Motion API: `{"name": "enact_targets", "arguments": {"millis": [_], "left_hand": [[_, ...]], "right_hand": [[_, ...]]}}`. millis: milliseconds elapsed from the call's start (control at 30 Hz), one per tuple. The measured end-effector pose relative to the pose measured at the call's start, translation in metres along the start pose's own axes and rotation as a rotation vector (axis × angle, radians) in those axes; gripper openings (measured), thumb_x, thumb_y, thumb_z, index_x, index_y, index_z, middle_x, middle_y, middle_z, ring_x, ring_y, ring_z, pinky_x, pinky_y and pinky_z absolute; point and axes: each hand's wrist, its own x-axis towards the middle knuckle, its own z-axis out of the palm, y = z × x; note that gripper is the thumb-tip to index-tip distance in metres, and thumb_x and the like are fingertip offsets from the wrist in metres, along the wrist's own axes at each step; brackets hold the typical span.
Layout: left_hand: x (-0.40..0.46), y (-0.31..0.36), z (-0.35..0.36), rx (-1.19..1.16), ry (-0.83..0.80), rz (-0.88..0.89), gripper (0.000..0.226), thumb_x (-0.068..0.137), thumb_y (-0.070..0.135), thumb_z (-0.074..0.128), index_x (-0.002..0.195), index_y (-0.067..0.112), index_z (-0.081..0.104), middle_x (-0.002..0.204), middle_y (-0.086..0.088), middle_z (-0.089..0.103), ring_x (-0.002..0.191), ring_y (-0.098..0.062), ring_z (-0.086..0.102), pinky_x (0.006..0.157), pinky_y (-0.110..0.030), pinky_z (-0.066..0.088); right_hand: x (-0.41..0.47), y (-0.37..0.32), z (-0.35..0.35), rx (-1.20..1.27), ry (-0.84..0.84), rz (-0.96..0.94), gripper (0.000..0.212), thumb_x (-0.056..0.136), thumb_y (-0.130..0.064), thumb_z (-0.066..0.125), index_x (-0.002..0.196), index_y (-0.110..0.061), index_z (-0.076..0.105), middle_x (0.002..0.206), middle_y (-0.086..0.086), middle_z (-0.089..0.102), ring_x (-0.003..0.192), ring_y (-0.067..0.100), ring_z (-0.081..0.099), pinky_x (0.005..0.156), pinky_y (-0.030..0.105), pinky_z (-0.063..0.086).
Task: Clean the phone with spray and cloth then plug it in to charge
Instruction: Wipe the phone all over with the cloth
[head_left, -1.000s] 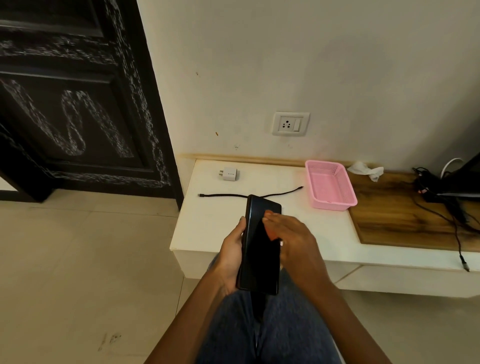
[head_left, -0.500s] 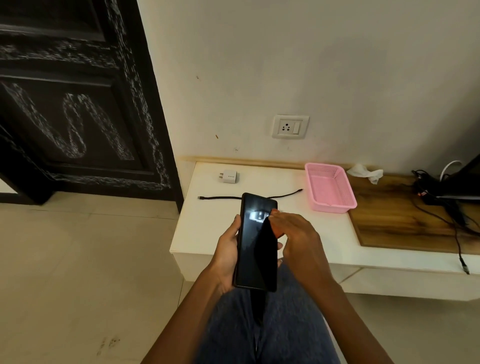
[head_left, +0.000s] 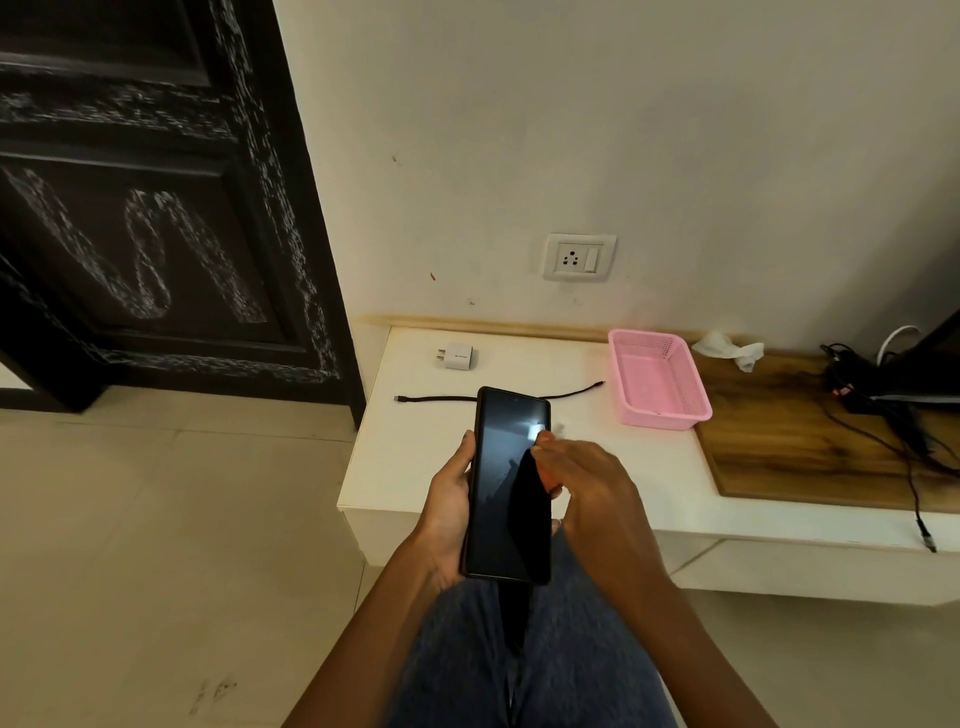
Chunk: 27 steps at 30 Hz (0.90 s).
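Observation:
My left hand (head_left: 451, 512) grips a black phone (head_left: 498, 499) by its left edge, screen up, above my lap and in front of the white shelf (head_left: 415, 457). My right hand (head_left: 597, 493) presses its fingertips on the screen's upper right part, with a small orange cloth (head_left: 548, 475) mostly hidden under the fingers. On the shelf behind the phone lie a black charging cable (head_left: 436, 399) and a white charger adapter (head_left: 457, 357). A white wall socket (head_left: 578, 257) sits above the shelf. No spray bottle is in view.
A pink basket (head_left: 665, 418) stands on the shelf to the right, with a crumpled white tissue (head_left: 730, 348) behind it. Farther right, a wooden board (head_left: 779, 441) carries tangled black cables (head_left: 883, 431). A dark door (head_left: 156, 208) fills the left.
My right hand has slid with the cloth up the screen toward its top right. The phone has tilted a little and now catches a bright reflection.

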Motion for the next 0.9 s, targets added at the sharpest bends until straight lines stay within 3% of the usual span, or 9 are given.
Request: {"name": "enact_targets", "arguments": {"millis": [200,333,433,533,600,667,733,833,900], "left_hand": [[0.001,-0.005,0.002,0.003,0.006,-0.013,0.063,0.09,0.06,0.037,0.098,0.012,0.077,0.093,-0.013,0.075,0.077,-0.024,0.072,0.063,-0.032,0.058],[0.0,-0.01,0.004,0.021,-0.004,-0.043,0.067,0.092,0.063,0.032,0.103,0.013,0.075,0.102,-0.014,0.074,0.084,-0.026,0.072,0.066,-0.036,0.058],[-0.001,-0.009,0.0,0.008,0.002,-0.044,0.067,0.091,0.063,0.034,0.101,0.012,0.076,0.099,-0.014,0.074,0.082,-0.027,0.072,0.065,-0.037,0.058],[-0.001,-0.004,-0.005,-0.016,-0.01,-0.026,0.065,0.088,0.062,0.039,0.102,0.01,0.076,0.096,-0.015,0.074,0.079,-0.027,0.072,0.065,-0.036,0.058],[-0.002,-0.003,-0.005,-0.008,-0.006,-0.015,0.063,0.085,0.061,0.042,0.104,0.01,0.075,0.097,-0.015,0.073,0.08,-0.028,0.072,0.066,-0.036,0.058],[-0.003,-0.003,-0.001,-0.007,-0.021,-0.03,0.065,0.085,0.062,0.041,0.109,0.01,0.073,0.1,-0.017,0.072,0.082,-0.029,0.07,0.07,-0.038,0.058],[-0.002,-0.005,0.002,0.0,-0.021,-0.049,0.066,0.089,0.062,0.036,0.108,0.01,0.073,0.103,-0.016,0.072,0.084,-0.029,0.071,0.07,-0.039,0.058],[-0.002,-0.004,0.003,0.008,-0.03,-0.049,0.068,0.091,0.062,0.033,0.107,0.011,0.074,0.109,-0.016,0.071,0.089,-0.029,0.071,0.071,-0.039,0.059],[-0.002,-0.003,0.001,0.012,-0.03,-0.042,0.066,0.09,0.062,0.035,0.105,0.011,0.074,0.103,-0.015,0.073,0.084,-0.028,0.071,0.068,-0.038,0.058]], "right_hand": [[-0.005,0.008,0.002,0.011,-0.058,0.048,0.037,0.066,0.006,0.05,0.098,0.006,0.069,0.101,0.02,0.069,0.095,0.035,0.066,0.087,0.04,0.046],[0.01,0.019,0.002,0.029,-0.148,0.147,0.041,0.064,0.015,0.07,0.104,0.008,0.065,0.105,0.024,0.066,0.094,0.041,0.064,0.083,0.033,0.042],[0.01,0.015,0.002,0.02,-0.104,0.087,0.03,0.074,0.007,0.057,0.102,0.006,0.067,0.104,0.022,0.067,0.096,0.038,0.064,0.086,0.026,0.046],[-0.004,0.003,0.006,0.011,-0.05,0.002,0.042,0.074,-0.006,0.036,0.1,0.006,0.068,0.1,0.021,0.069,0.094,0.035,0.066,0.086,0.026,0.043],[-0.006,0.003,0.007,0.02,-0.055,0.009,0.041,0.075,-0.003,0.037,0.1,0.006,0.068,0.102,0.02,0.069,0.097,0.034,0.066,0.087,0.032,0.047],[0.0,0.008,0.006,0.026,-0.053,0.036,0.029,0.075,0.004,0.051,0.098,0.007,0.068,0.099,0.02,0.069,0.095,0.036,0.066,0.087,0.037,0.046],[0.01,0.013,0.004,0.012,-0.067,0.068,0.033,0.068,0.002,0.06,0.099,0.009,0.067,0.099,0.023,0.069,0.091,0.039,0.066,0.084,0.036,0.045],[0.019,0.016,0.002,0.01,-0.058,0.109,0.041,0.065,0.006,0.054,0.104,0.009,0.065,0.104,0.026,0.066,0.092,0.042,0.065,0.081,0.032,0.042],[0.014,0.013,0.004,-0.011,-0.032,0.067,0.038,0.066,0.005,0.053,0.102,0.008,0.067,0.103,0.025,0.067,0.09,0.04,0.066,0.079,0.03,0.043]]}}
